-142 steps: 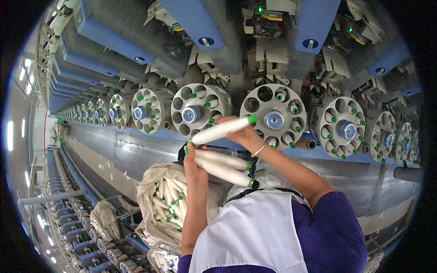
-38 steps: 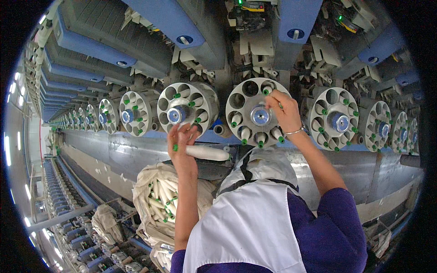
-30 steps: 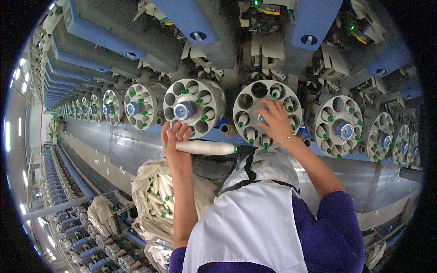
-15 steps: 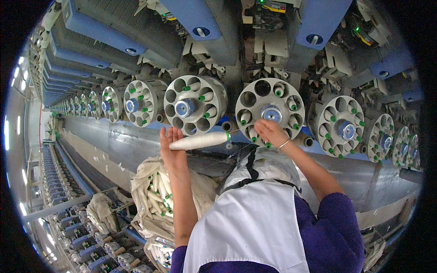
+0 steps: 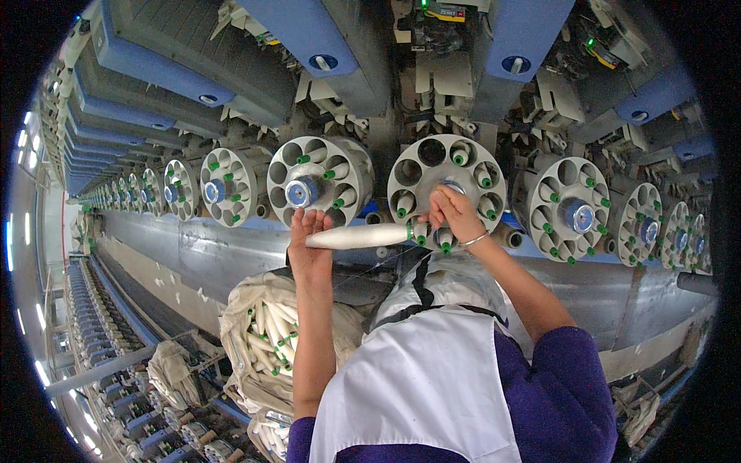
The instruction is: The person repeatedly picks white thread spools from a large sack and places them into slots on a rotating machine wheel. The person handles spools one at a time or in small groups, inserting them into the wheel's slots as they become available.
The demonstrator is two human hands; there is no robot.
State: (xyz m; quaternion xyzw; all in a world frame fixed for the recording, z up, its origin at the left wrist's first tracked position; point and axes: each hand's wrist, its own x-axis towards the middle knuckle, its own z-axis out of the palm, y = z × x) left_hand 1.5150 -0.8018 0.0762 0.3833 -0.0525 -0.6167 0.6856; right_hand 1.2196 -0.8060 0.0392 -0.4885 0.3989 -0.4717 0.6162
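Note:
A full white yarn bobbin [image 5: 359, 237] with a green tip lies nearly level, its left end gripped in my left hand [image 5: 310, 247], whose fingers point upward. The green tip is close to the lower rim of a round, pale bobbin magazine [image 5: 398, 202]. In front of that magazine's hub, my right hand [image 5: 455, 216] is closed, thumb and fingers pinched together; whatever they hold is too fine or hidden to make out. Several green-tipped bobbins stand in this magazine's pockets, while some pockets at its upper left look dark. Faint threads [image 5: 378, 266] run below the bobbin.
A cloth sack [image 5: 239, 339] filled with green-tipped bobbins stands at lower left. More round magazines, such as one with a blue hub [image 5: 553, 231], line the machine on both sides. Blue machine housings [image 5: 502, 38] overhang from above. A metal panel [image 5: 177, 243] runs below the magazines.
The bobbin and my left hand have shifted right, bringing the green tip nearer my right hand. My right hand has risen slightly towards the hub, its fingers now curled tighter.

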